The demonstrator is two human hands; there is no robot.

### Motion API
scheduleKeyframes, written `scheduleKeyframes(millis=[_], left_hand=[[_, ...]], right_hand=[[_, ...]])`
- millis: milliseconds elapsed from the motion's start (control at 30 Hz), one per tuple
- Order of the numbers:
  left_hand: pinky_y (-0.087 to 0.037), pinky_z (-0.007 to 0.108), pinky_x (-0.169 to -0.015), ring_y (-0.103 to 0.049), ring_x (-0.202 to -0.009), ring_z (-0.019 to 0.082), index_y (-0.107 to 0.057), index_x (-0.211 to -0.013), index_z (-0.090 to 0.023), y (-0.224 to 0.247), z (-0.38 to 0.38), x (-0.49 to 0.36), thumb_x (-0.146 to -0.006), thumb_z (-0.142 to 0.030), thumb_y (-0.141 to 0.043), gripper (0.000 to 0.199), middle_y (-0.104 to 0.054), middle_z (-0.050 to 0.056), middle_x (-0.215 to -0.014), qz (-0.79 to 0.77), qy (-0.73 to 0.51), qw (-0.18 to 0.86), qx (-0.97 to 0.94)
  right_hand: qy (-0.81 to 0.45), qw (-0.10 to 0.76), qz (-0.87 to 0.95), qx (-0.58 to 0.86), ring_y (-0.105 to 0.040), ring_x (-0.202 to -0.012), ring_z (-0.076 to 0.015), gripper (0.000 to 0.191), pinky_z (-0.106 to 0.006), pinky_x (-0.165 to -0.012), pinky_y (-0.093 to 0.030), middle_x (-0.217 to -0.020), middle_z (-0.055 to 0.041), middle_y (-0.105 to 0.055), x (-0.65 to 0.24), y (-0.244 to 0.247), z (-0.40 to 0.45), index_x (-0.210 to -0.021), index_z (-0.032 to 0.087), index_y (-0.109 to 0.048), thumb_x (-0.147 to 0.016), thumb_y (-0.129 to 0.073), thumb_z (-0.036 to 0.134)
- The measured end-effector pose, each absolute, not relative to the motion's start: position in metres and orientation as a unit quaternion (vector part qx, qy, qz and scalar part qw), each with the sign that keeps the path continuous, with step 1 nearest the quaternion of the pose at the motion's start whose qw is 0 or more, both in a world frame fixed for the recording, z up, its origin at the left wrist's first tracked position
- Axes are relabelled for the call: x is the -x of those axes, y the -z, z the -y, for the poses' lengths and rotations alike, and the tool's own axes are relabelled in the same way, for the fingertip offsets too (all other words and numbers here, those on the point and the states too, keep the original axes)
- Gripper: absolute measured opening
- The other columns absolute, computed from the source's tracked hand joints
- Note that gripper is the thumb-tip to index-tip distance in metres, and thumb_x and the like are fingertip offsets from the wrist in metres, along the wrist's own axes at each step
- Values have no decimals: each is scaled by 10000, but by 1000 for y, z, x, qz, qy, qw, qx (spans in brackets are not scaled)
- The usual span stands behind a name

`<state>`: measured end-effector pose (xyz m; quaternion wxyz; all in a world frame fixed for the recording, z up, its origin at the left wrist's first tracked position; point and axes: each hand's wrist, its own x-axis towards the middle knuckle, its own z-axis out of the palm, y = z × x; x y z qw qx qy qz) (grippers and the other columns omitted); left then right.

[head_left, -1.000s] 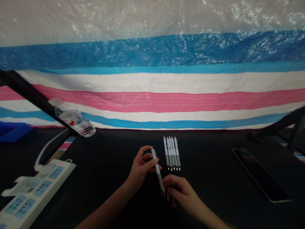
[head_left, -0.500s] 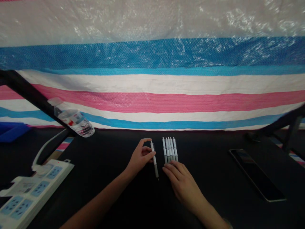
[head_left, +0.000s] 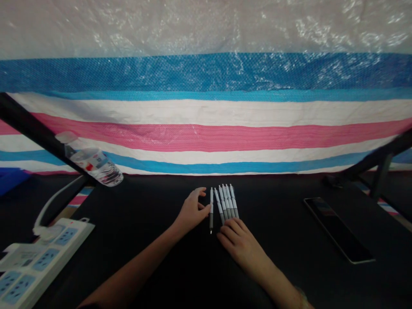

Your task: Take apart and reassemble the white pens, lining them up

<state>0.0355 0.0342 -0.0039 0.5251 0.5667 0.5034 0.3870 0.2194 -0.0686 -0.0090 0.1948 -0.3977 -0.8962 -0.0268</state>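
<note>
A white pen with a grey grip stands apart at the left of a row of several matching pens on the black table. The leftmost pen of that row leans a little away from the others at its top. My left hand is beside the single pen, its thumb tip touching the barrel while the index finger is stretched out, clear of the pen's top. Over the lower ends of the row rests my right hand, fingers bent and close together; it covers the tips of those pens.
On the right lies a black phone. A white power strip with a plugged-in cable is at the left. A water bottle tilts by a black bar. A striped plastic sheet hangs behind the table.
The single pen has come closer to the row and turned straighter. My left index finger has parted from its top. The row's leftmost pen now leans apart, and the view has shifted slightly.
</note>
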Motion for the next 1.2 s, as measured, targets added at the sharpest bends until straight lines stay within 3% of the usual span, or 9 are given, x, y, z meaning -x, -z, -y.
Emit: scheduleKeyframes(millis=[233,400,533,667,800,867,967,1067,1200], left_hand=[[-604,291,-567,-742,-630,163,-552,-1200,-191,-7,11,-22,-747,-187,-721,483,-606,112,-1165,-513,-309,616,-512],[-604,326,-594,-732,-663,178,-564,-1185,-194,-9,20,-16,-758,-229,-745,466,-615,110,-1156,-512,-335,632,-476],[-605,326,-640,-724,-705,176,-587,-1161,-189,-14,19,-18,-780,-306,-763,435,-641,99,-1124,-496,-369,658,-430],[-603,320,-663,-731,-746,183,-606,-1182,-197,-14,24,-22,-768,-348,-805,483,-646,115,-1199,-454,-379,702,-398],[-557,255,-618,-696,-669,147,-630,-1138,-168,-5,30,-23,-763,-339,-835,460,-723,62,-955,-415,-421,714,-376],[-526,230,-600,-666,-626,127,-599,-1167,-175,-2,30,-22,-778,-312,-833,474,-724,19,-820,-413,-455,694,-376],[-498,215,-583,-645,-606,115,-525,-1217,-198,0,28,-20,-792,-283,-829,529,-725,-6,-774,-411,-477,682,-372],[-470,204,-550,-623,-582,106,-505,-1175,-206,0,24,-17,-817,-266,-808,473,-703,-23,-749,-391,-465,692,-390],[-448,197,-526,-581,-561,90,-466,-1230,-230,-3,20,-10,-852,-263,-774,488,-676,-31,-772,-349,-448,701,-431]], right_hand=[[3,239,901,361,-622,-927,-250,195,-449,-904,-525,-953,-95,-723,-220,0,71,-1033,153,-680,-1000,-497,94],[-10,435,805,403,-649,-890,-215,313,-371,-770,-559,-973,-72,-706,-227,-2,81,-1207,212,-640,-964,-530,46],[14,602,643,474,-646,-859,-200,358,-328,-710,-560,-982,-53,-642,-226,0,94,-1113,238,-660,-863,-636,-16],[-112,679,546,479,-631,-828,-192,228,-315,-675,-558,-963,-48,-602,-215,-2,102,-1015,241,-636,-898,-617,46],[-339,632,495,490,-612,-719,-150,48,-263,-624,-516,-885,-19,-578,-205,-3,105,-913,237,-610,-952,-617,211],[-456,590,451,490,-592,-646,-141,93,-246,-587,-473,-783,1,-599,-201,-3,104,-938,233,-601,-940,-650,312],[-584,526,400,471,-591,-597,-154,224,-260,-593,-455,-641,4,-624,-198,-1,101,-925,198,-629,-925,-650,421],[-639,516,386,421,-631,-603,-162,279,-279,-608,-475,-692,-25,-651,-197,1,101,-826,165,-671,-899,-650,433],[-786,459,274,309,-672,-527,-167,360,-258,-498,-486,-812,-66,-703,-194,7,103,-1029,144,-687,-824,-666,439]])
